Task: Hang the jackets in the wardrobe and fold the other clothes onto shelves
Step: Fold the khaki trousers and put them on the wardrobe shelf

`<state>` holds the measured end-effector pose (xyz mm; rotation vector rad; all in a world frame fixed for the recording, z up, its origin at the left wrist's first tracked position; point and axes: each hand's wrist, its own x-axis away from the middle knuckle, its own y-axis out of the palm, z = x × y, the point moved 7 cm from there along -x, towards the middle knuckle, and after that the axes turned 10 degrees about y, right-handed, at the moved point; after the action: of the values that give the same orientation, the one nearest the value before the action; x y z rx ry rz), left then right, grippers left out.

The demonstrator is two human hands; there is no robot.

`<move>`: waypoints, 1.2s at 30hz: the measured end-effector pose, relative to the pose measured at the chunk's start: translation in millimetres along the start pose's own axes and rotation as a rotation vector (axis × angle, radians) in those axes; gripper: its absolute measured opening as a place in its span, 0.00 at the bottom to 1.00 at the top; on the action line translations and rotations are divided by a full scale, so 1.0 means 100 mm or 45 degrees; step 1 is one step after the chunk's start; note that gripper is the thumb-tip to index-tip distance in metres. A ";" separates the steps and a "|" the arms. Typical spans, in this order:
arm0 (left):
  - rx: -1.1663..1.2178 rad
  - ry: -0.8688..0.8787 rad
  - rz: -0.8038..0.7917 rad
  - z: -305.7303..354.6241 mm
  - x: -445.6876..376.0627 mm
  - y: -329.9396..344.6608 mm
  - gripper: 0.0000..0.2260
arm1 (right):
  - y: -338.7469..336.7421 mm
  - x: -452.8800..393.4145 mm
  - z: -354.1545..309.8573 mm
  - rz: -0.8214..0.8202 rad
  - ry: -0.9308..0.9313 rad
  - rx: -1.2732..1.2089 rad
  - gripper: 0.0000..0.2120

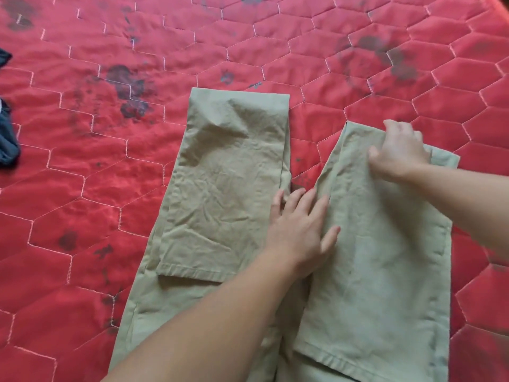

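Khaki-green trousers [220, 194] lie flat on a red quilted mattress [82, 175]. Each leg is folded back on itself, hems toward me. My left hand [300, 230] lies flat with spread fingers between the two legs, pressing the inner edge of the right leg [371, 271]. At the far fold of that right leg, my right hand [399, 153] rests on the cloth with its fingers bent over the fold edge; whether it pinches the cloth is unclear.
The mattress has white hexagon stitching and several dark stains [129, 89]. A dark blue garment [7, 144] lies at the left edge of view. Bare mattress stretches beyond and to the left of the trousers.
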<state>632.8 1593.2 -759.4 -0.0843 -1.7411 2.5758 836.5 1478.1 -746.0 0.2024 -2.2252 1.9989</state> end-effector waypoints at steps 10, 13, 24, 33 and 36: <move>-0.053 -0.114 0.011 -0.10 -0.62 0.03 0.17 | -0.02 -0.51 -0.10 0.000 -0.360 0.099 0.15; -0.033 -0.203 0.076 -0.14 -0.83 -0.03 0.16 | -0.15 -0.52 -0.06 0.227 -0.372 0.001 0.13; 1.085 -0.845 -0.003 -0.27 -1.74 0.07 0.07 | -0.22 -0.39 1.53 -0.247 0.481 -0.528 0.28; 1.566 -1.035 0.165 -0.36 -1.95 0.18 0.07 | -0.15 -0.52 1.34 -0.729 0.479 -1.009 0.10; 1.646 -1.008 -0.067 -0.31 -1.99 0.19 0.05 | -0.06 -0.57 1.27 -0.777 0.656 -1.420 0.08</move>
<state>832.9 1603.2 -783.1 1.0482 0.2543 3.2776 892.0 1351.1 -764.5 0.1622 -2.1708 0.3187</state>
